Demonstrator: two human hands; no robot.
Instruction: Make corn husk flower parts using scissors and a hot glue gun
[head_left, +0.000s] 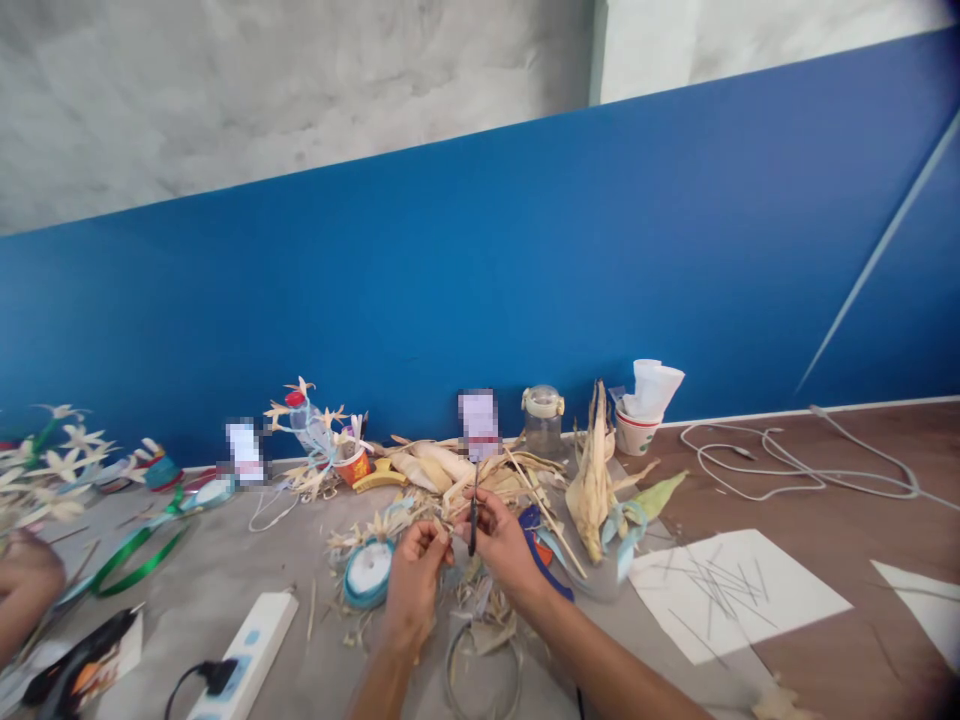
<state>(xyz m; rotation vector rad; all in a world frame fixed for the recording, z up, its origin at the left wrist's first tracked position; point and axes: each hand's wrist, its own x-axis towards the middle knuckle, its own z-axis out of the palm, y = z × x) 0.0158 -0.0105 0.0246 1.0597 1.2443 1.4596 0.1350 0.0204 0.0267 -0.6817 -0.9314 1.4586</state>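
Note:
Over the middle of the table, my left hand [421, 565] pinches a small pale piece of corn husk [444, 524] between thumb and fingertips. Close beside it, my right hand [501, 540] is closed around dark-handled scissors [473, 522], held upright with the tips away from me. Behind both hands lies a heap of dried corn husks [439, 465]. A roll of light-blue ribbon [368, 572] rests just left of my left hand. Husk scraps and a wire ring [484, 680] lie below my wrists.
A white power strip [251, 650] and a black glue gun [82, 660] lie at the left, near another person's hand [30, 580]. A jar [543, 420] and paper cups [637, 430] stand by the blue partition [450, 280]. Thin sticks cover white paper [739, 595] at the right.

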